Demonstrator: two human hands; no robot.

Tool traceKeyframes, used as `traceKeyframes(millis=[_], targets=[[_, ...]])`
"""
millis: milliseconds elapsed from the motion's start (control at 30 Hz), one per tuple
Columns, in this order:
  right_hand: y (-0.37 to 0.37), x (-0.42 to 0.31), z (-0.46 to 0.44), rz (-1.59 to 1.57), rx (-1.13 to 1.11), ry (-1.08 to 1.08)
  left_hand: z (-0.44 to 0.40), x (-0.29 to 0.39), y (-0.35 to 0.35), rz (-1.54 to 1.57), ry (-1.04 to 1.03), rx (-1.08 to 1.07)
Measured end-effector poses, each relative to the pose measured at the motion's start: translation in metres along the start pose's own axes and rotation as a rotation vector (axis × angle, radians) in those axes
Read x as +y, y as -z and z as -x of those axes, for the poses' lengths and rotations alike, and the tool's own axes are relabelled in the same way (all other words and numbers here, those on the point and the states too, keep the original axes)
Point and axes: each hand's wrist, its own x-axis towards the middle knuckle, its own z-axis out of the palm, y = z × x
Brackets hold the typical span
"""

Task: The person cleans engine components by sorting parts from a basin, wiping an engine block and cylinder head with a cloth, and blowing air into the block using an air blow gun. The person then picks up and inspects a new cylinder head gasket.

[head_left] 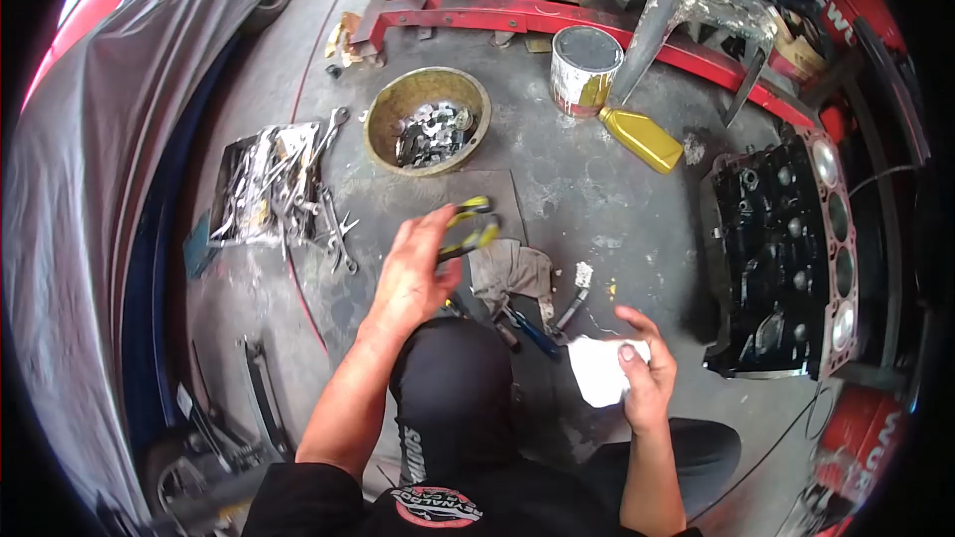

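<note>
Holding yellow-and-black tool [479,237] in left hand [414,267], fingers partly blurred; pinching white cloth [595,374] between thumb and fingers of right hand [649,378]. Showing gray rag [511,268] on floor [557,194] between hands, bowl [400,99] of metal parts [438,133] farther out, wrenches [288,164] to left, engine block [771,264] to right.

Left hand [413,264] curled, right hand [649,378] pinching, forearms [343,403] apart

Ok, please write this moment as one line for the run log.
left hand: yellow-and-black-handled tool | right hand: white cloth or paper | floor ahead: basin with metal parts
</note>
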Motion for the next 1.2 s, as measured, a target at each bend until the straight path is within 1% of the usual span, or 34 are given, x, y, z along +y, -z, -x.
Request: traceKeyframes(millis=[33,67,100,133,167,233,267,333,400,433,500,533,567,600,633,700,733,767,800,833,900,933,967,1033,1067,1100,1167,1200], targets=[[0.007,-0.017,0.001,0.041,-0.084,0.023,0.001,0.041,0.010,0.080,-0.034,-0.020],[0.013,-0.037,0.001,0.037,-0.115,0.031,0.005,0.080,0.012,0.137,-0.128,-0.007],[0.017,-0.059,0.002,-0.057,-0.206,-0.024,0.011,0.116,0.009,0.190,-0.222,0.003],[0.024,-0.074,0.007,-0.150,-0.295,-0.084,0.017,0.150,0.005,0.191,-0.313,-0.064],[0.034,-0.080,0.010,-0.155,-0.321,-0.079,0.023,0.180,-0.003,0.191,-0.408,-0.133],[0.058,-0.085,0.013,-0.031,-0.484,0.157,0.053,0.231,-0.022,0.128,-0.471,-0.044],[0.068,-0.090,0.019,-0.164,-0.513,0.046,0.063,0.242,-0.023,0.121,-0.460,-0.033],[0.090,-0.089,0.034,-0.143,-0.506,0.048,0.074,0.260,-0.023,0.004,-0.477,-0.009],[0.108,-0.090,0.049,-0.125,-0.443,0.012,0.092,0.275,0.006,-0.145,-0.268,-0.044],[0.111,-0.095,0.055,-0.122,-0.452,0.014,0.101,0.265,0.019,-0.139,-0.053,-0.075],[0.119,-0.103,0.069,-0.304,-0.309,0.005,0.164,0.210,0.001,-0.203,0.300,0.393],[0.127,-0.103,0.071,-0.282,-0.292,0.039,0.201,0.183,-0.014,0.029,0.697,0.553],[0.134,-0.104,0.072,-0.278,-0.275,0.048,0.244,0.163,-0.025,0.281,0.957,0.400],[0.139,-0.106,0.073,-0.197,-0.285,0.131,0.287,0.142,-0.035,0.505,1.283,0.186],[0.146,-0.108,0.074,-0.112,-0.295,0.207,0.329,0.122,-0.046,0.631,1.551,-0.059],[0.160,-0.112,0.076,0.155,-0.312,0.412,0.326,0.190,-0.037,1.013,1.490,0.143],[0.163,-0.114,0.079,0.175,-0.296,0.463,0.331,0.182,-0.036,1.178,1.456,0.103],[0.163,-0.115,0.084,0.191,-0.297,0.510,0.326,0.186,-0.032,1.024,1.440,0.177],[0.162,-0.121,0.089,0.298,-0.278,0.582,0.295,0.213,-0.008,0.604,1.296,0.017],[0.161,-0.125,0.092,0.290,-0.290,0.588,0.263,0.244,0.016,0.193,1.122,-0.127],[0.159,-0.130,0.100,0.415,-0.359,0.735,0.225,0.300,0.023,0.425,0.728,0.291],[0.157,-0.132,0.103,0.470,-0.389,0.814,0.205,0.325,0.028,0.582,0.636,0.198],[0.153,-0.138,0.104,0.532,-0.379,0.994,0.193,0.345,0.027,0.736,0.536,0.102],[0.157,-0.155,0.114,0.659,-0.573,1.103,0.192,0.351,-0.014,1.583,0.626,-0.212],[0.154,-0.167,0.116,0.727,-0.581,1.237,0.196,0.357,-0.024,1.656,0.644,-0.312],[0.156,-0.168,0.121,0.779,-0.580,1.309,0.191,0.373,-0.024,1.667,0.664,-0.319],[0.173,-0.174,0.126,0.890,-0.565,1.248,0.181,0.403,-0.024,1.688,0.705,-0.332],[0.184,-0.172,0.128,0.924,-0.563,1.151,0.182,0.402,-0.031,1.661,0.822,-0.242]])
